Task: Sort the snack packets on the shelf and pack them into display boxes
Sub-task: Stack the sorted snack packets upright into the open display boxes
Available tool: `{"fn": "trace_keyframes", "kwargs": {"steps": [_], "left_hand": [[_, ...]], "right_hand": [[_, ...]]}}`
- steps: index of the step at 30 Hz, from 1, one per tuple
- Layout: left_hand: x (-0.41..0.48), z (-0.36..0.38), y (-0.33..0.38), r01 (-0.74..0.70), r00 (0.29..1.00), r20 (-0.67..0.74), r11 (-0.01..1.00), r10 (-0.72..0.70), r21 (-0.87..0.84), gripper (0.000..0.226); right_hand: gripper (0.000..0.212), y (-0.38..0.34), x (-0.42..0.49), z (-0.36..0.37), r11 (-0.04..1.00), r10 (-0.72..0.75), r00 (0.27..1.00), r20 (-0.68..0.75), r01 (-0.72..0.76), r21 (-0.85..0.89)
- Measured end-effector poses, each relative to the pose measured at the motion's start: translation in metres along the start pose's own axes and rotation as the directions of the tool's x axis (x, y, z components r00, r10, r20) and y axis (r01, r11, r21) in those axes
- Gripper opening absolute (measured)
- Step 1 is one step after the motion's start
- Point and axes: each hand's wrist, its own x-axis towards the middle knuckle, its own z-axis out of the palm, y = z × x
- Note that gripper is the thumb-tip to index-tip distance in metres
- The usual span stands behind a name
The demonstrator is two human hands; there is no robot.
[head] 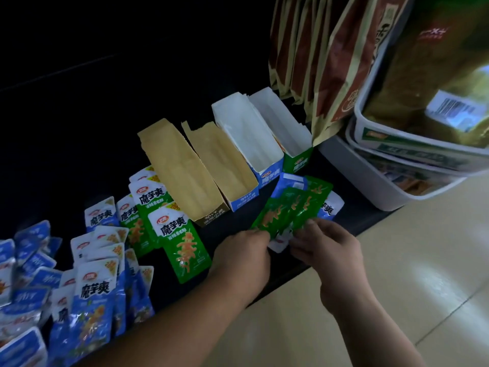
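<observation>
Both hands were closed on one fan of green packets (pixel 288 210) above the dark shelf (pixel 211 226): the left hand (pixel 246 250) pinched its lower left corner and the right hand (pixel 325 250) gripped its lower right edge. Just behind the fan stood four open display boxes (pixel 222 160) in a row, two lined brown and two lined white. To the left lay loose green packets (pixel 182 245) and a heap of blue packets (pixel 92 300). Stacked white tubs (pixel 397 160) and brown bags (pixel 330 62) stood at the right.
</observation>
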Motion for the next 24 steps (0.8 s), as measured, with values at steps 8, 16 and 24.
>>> {"fn": "trace_keyframes", "kwargs": {"steps": [8, 16, 24], "left_hand": [[-0.046, -0.073, -0.056, -0.339, 0.929, -0.188, 0.937, 0.319, -0.086, 0.024], [-0.105, -0.06, -0.112, -0.05, 0.949, -0.315, 0.969, -0.029, -0.241, 0.038], [-0.121, -0.036, -0.11, 0.246, 0.936, -0.135, 0.88, -0.324, -0.406, 0.048]], "right_hand": [[0.09, -0.023, -0.019, -0.001, 0.827, 0.433, 0.775, 0.461, -0.545, 0.14], [0.03, 0.02, -0.047, 0.049, 0.926, 0.327, 0.72, 0.612, -0.375, -0.053], [0.03, 0.054, -0.051, 0.117, 0.964, -0.054, 0.963, 0.263, 0.119, -0.236]]}}
